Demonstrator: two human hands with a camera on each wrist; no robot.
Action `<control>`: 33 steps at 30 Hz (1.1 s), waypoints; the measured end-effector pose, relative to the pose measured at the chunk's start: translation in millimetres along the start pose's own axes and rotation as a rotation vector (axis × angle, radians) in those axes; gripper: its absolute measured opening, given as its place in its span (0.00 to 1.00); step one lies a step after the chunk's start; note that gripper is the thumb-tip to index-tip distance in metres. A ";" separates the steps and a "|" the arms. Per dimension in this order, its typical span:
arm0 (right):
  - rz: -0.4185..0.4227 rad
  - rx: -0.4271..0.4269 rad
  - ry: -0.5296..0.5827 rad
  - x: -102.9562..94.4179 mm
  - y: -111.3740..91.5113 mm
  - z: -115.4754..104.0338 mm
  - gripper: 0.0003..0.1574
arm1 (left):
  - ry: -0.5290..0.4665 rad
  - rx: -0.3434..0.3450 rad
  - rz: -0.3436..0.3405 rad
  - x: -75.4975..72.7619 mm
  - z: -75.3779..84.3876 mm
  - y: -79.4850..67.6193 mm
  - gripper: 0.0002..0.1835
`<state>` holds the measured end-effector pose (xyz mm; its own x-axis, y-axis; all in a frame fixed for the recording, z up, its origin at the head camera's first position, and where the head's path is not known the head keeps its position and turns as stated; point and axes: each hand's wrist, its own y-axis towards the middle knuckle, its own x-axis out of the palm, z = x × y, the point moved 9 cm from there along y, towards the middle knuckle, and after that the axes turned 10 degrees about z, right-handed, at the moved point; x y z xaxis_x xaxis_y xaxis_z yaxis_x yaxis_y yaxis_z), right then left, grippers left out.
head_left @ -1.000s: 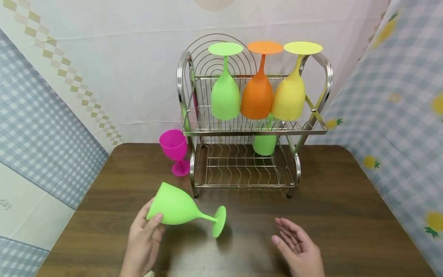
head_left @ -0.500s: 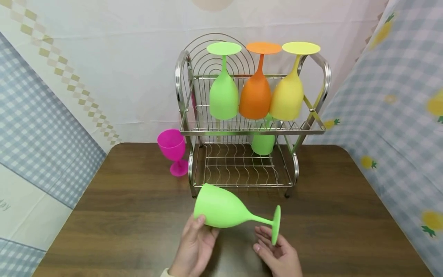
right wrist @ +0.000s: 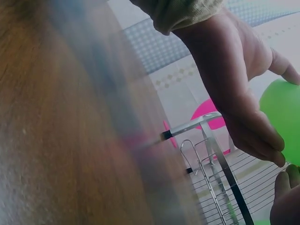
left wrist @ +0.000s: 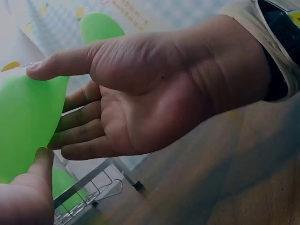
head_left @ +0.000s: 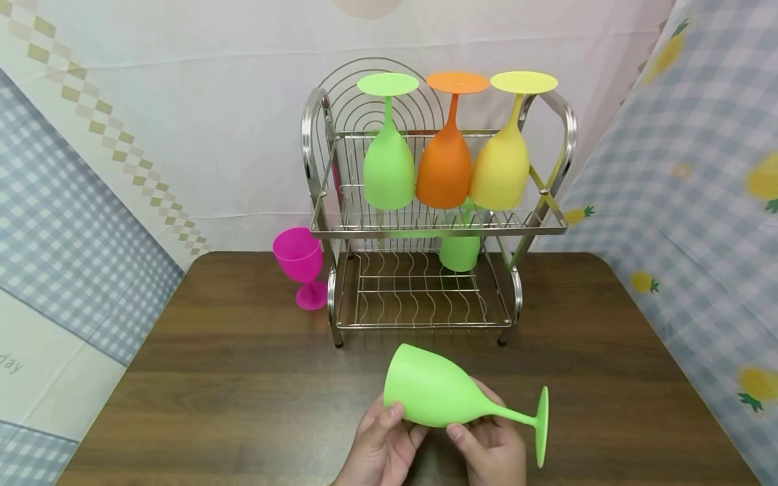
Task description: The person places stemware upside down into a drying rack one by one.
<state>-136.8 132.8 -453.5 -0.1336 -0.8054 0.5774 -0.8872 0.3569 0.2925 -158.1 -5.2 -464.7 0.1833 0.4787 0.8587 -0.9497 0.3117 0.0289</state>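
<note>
A light green plastic goblet (head_left: pixel 431 388) lies on its side in the air close over the table, its open rim at the left and its foot at the right. My left hand (head_left: pixel 379 442) pinches the bowl near the rim, thumb in front and fingers underneath. My right hand (head_left: pixel 495 445) grips the bowl where it narrows to the stem, thumb on the near side and fingertips behind it. The left wrist view shows the right hand (left wrist: pixel 145 93) across the goblet, palm toward the camera. In the right wrist view the left hand (right wrist: pixel 234 84) reaches to the bowl.
Behind the hands stands a two-tier metal dish rack (head_left: pixel 444 231). Its upper tier holds upside-down goblets: green (head_left: pixel 389 165), orange (head_left: pixel 445 165) and yellow (head_left: pixel 501 165). Another green goblet (head_left: pixel 460 253) hangs in the lower tier. A magenta goblet (head_left: pixel 299 253) stands upright left of the rack.
My left hand has carried the green goblet rightward across the table front. My right hand, free before, has moved left and taken hold of the bowl's lower part.
</note>
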 end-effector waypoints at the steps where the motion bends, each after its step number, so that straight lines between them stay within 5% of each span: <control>1: 0.028 0.007 -0.013 -1.3 -0.2 0.0 0.39 | 0.001 -0.002 0.003 -0.1 -0.7 -0.2 0.22; 10: 0.112 0.027 -0.086 -6.2 4.5 -4.1 0.37 | 0.164 -0.133 -0.002 -5.6 -6.4 2.7 0.26; 16: 0.115 -0.051 -0.156 -9.8 10.4 -13.5 0.38 | 0.549 -0.133 0.111 -27.4 4.6 9.7 0.40; 24: 0.051 -0.162 -0.446 -14.1 29.6 -31.1 0.43 | 1.054 0.123 0.237 -51.6 51.9 21.4 0.39; 29: -0.014 -0.209 -0.576 -13.7 47.6 -37.8 0.43 | 1.345 0.389 0.396 -57.3 98.5 25.7 0.36; 33: 0.011 -0.202 -0.766 -16.7 59.2 -36.1 0.41 | 1.455 0.581 0.505 -59.8 133.1 27.0 0.33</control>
<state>-171.1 184.4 -418.3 -0.4739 -0.8767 -0.0824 -0.7965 0.3869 0.4646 -228.5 -134.7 -447.1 -0.4040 0.8561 -0.3222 -0.8845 -0.2757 0.3763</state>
